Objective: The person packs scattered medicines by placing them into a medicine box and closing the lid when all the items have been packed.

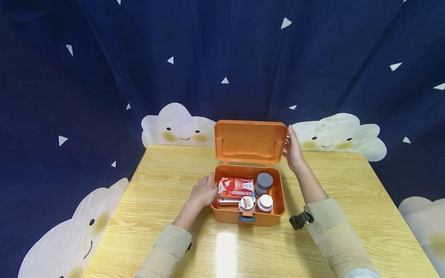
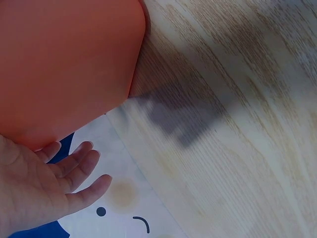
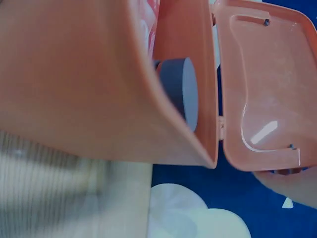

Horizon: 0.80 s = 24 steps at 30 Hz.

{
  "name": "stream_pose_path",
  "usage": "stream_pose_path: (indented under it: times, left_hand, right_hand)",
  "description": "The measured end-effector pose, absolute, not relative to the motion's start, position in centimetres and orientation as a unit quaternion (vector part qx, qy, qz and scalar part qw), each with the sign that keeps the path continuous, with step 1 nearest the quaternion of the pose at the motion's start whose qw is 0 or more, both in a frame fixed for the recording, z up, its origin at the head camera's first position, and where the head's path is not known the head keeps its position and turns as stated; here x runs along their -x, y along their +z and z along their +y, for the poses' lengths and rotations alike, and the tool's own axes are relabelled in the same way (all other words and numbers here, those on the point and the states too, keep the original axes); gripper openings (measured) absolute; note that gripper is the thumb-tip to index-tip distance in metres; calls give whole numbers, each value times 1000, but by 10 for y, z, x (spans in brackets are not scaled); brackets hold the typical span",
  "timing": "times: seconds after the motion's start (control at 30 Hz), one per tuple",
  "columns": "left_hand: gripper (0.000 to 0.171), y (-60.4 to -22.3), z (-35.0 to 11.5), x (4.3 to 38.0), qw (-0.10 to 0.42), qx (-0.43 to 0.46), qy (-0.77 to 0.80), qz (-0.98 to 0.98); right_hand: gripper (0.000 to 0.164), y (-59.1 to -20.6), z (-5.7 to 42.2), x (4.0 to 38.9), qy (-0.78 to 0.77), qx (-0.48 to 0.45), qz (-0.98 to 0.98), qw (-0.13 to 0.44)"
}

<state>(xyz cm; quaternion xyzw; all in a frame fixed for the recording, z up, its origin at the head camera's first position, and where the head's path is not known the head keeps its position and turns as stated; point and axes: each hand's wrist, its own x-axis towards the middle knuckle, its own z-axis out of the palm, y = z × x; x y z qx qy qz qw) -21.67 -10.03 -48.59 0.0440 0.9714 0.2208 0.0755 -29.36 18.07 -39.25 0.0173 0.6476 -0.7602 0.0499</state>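
Note:
An orange plastic box (image 1: 222, 217) stands on the table with its hinged lid (image 1: 250, 141) raised. My left hand (image 1: 202, 190) rests against the box's left wall, its fingers loosely extended in the left wrist view. At the lid's right edge is my right hand (image 1: 293, 152), fingers bent around that edge and partly hidden behind it. Inside the box lie red-and-white medicine packets (image 1: 237, 188), stacked on the left. Beside them stand a grey-capped bottle (image 1: 264, 181) and two white-capped bottles, one at the front middle (image 1: 246, 203) and one at the front right (image 1: 265, 202).
The wooden table (image 1: 167, 170) extends around the box on both sides and in front. A dark latch (image 1: 247, 219) sits on the box's front. Behind the table hangs a navy curtain (image 1: 194, 34) with white triangles and cloud faces.

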Motion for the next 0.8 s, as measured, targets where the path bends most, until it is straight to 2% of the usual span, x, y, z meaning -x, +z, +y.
stream_pose_path:
  times: [0.37,0.47,0.63,0.8]
  left_hand:
    - [56,-485,-100,217,80,-42,220,971]
    - [56,-486,-100,217,78,-41,220,972]
    - [56,-485,-100,217,77,-42,222,971]
    - [57,-485,-100,217,82,-40,224,970]
  right_hand:
    - [78,-380,169,281,-719,-55,692,17]
    - [67,-379,168,278,-711,-54,701,2]
    - [38,-382,166,272,-711,-45,701,-24]
    - [27,-388,164,265,-713,-28,699,-54]
